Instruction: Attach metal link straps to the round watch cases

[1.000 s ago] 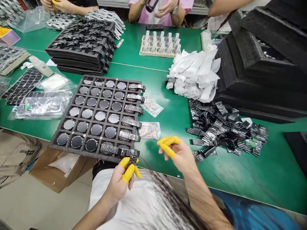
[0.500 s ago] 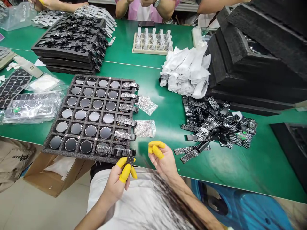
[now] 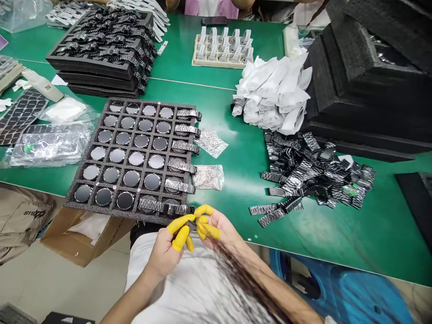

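Observation:
My left hand, in yellow finger covers, pinches the dark end of a black metal watch band at the near edge of the foam tray. My right hand, also with yellow finger covers, meets it there with closed fingertips; what it grips, if anything, is hidden. The black foam tray holds rows of round watch faces. More black bands lie over its right column. Two clear bags of small metal pins rest beside the tray.
Loose black bands lie right, below white-wrapped items. Stacked black foam trays rise at the far right, another stack at the back left. A cream tray holds light bands. A person sits opposite.
My right hand has moved left and its fingers now meet those of my left hand at the band end. The view has shifted slightly.

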